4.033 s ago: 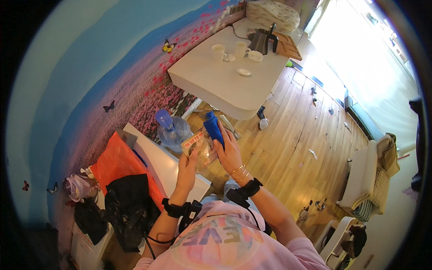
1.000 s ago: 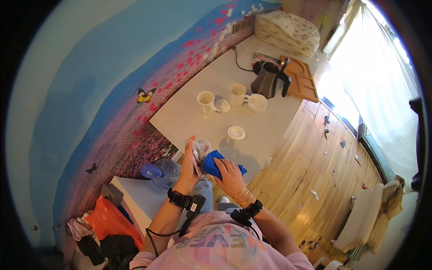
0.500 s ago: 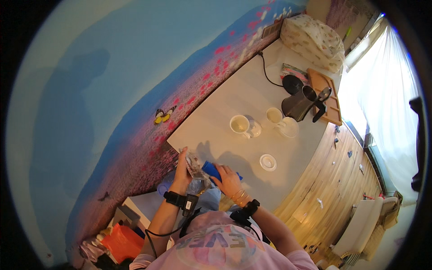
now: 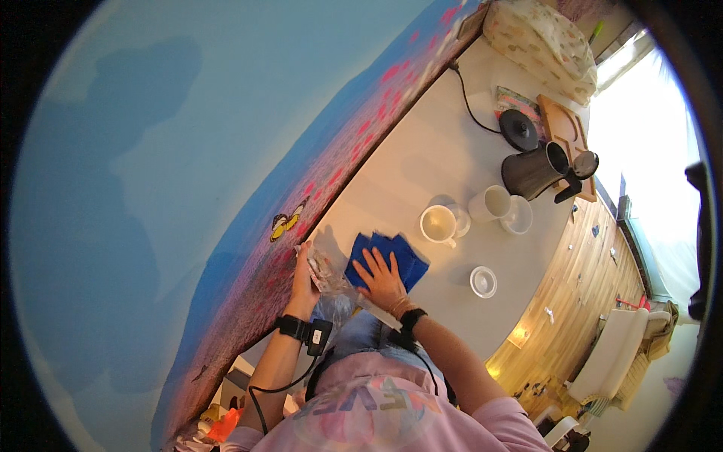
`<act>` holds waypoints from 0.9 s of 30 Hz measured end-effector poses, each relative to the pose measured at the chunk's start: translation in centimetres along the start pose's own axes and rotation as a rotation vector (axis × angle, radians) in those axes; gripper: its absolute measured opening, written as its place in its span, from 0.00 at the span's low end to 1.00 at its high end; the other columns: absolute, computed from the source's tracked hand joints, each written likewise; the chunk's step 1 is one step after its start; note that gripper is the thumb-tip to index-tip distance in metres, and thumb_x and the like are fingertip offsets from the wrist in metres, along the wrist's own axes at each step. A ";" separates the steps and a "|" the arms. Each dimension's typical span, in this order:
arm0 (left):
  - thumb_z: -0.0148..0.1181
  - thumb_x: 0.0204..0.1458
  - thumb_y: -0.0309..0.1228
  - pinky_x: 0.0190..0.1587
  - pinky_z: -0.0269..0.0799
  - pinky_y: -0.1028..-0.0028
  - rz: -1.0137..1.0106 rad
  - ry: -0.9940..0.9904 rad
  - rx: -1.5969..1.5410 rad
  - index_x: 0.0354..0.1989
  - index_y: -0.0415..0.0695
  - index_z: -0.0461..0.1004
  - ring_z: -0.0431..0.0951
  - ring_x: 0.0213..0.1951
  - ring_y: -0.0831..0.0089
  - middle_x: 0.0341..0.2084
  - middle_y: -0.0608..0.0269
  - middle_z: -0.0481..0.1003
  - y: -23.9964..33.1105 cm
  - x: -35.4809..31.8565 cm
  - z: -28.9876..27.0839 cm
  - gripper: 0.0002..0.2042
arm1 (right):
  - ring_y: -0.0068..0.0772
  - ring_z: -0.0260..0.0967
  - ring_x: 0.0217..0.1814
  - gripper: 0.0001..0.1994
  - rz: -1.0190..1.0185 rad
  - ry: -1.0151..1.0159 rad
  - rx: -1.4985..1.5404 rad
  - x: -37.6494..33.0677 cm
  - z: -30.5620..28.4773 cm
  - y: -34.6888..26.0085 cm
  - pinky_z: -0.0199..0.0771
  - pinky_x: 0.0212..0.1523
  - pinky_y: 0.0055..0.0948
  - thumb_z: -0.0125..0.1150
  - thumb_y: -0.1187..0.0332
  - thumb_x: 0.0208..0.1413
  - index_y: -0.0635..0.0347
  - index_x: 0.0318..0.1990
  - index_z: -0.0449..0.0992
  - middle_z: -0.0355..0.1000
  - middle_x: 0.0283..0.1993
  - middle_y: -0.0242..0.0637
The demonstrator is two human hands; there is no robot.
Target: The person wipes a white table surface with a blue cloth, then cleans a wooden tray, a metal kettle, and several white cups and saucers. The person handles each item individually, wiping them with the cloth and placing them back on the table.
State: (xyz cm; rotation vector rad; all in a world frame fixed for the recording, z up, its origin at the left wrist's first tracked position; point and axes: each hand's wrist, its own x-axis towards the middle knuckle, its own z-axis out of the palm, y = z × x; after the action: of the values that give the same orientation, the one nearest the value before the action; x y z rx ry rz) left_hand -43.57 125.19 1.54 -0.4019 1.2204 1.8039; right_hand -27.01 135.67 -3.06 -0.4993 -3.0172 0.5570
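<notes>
At the table's near left corner, my left hand point(image 4: 303, 285) is closed around a crinkled clear plastic bag point(image 4: 325, 273) with some printed or pale matter in it. Under my right hand point(image 4: 385, 288) lies a blue cloth point(image 4: 409, 265), spread on the white table point(image 4: 392, 177). The fingers of that hand are stretched out and apart, pressing flat on the cloth. Just beyond the cloth stands a white mug point(image 4: 437, 225) with its handle toward me.
Beside the mug are another white cup point(image 4: 491, 202), a clear cup point(image 4: 518, 218) and a round white lid point(image 4: 483, 282). Farther off stand a dark kettle point(image 4: 527, 173), its black base point(image 4: 518, 129), a wooden tray point(image 4: 561, 120) and a patterned cloth-covered bundle point(image 4: 541, 47).
The blue cloth was bunched under my right hand and is now spread wider on the table, with the fingers fanned over it. My left hand keeps the plastic bag. The view has shifted.
</notes>
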 end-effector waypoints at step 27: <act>0.50 0.54 0.47 0.32 0.68 0.80 -0.135 -0.284 0.708 0.57 0.49 0.60 0.71 0.36 0.81 0.39 0.67 0.70 1.2 0.6 7.6 0.25 | 0.31 0.71 0.43 0.16 0.541 -0.021 1.724 0.7 -2.5 3.8 0.72 0.44 0.28 0.47 0.71 0.58 0.66 0.53 0.65 0.71 0.47 0.41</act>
State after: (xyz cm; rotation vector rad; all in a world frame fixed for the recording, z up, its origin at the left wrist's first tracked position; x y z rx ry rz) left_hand -43.29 131.90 5.36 0.1686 1.4814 1.1598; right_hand -26.31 140.18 -2.07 -0.9379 -1.2821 2.5243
